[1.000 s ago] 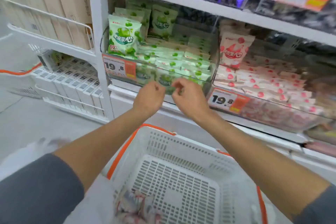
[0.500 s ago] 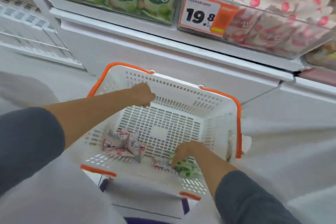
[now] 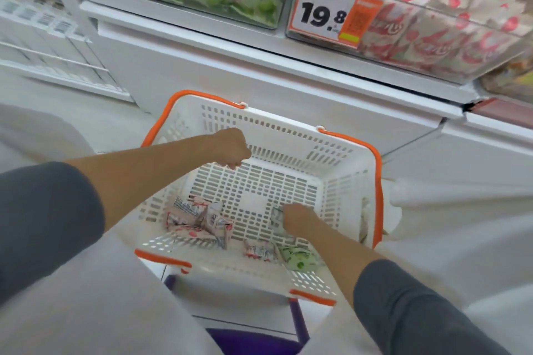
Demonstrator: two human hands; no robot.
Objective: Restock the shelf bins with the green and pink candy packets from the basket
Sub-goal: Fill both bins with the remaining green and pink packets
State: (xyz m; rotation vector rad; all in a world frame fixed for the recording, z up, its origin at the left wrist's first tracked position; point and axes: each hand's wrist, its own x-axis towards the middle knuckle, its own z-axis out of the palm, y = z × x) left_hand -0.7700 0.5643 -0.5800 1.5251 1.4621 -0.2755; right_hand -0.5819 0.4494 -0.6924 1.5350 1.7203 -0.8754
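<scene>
Candy packets lie on the slotted floor of a white plastic basket (image 3: 288, 135) with two orange handles. A heap of pink packets (image 3: 199, 222) sits at the near left, overlapping too much for a firm count, roughly four. A single pink packet (image 3: 261, 251) lies near the front wall, just beside a second green packet (image 3: 297, 258). All are crinkled foil pillows with barcoded backs.

Both hands are over the basket. The right hand (image 3: 300, 219) reaches down and pinches a green packet (image 3: 276, 215) by its edge. The left hand (image 3: 233, 148) hovers by the far wall, curled into a fist with nothing showing in it.

Above, a white shelf (image 3: 184, 19) carries two clear bins: a green bin (image 3: 284, 8) fronted by three upright packets, and a pink bin (image 3: 432, 40). An orange-bordered price tag (image 3: 331, 11) reads 19.8. A wire rack (image 3: 49, 46) stands at left.
</scene>
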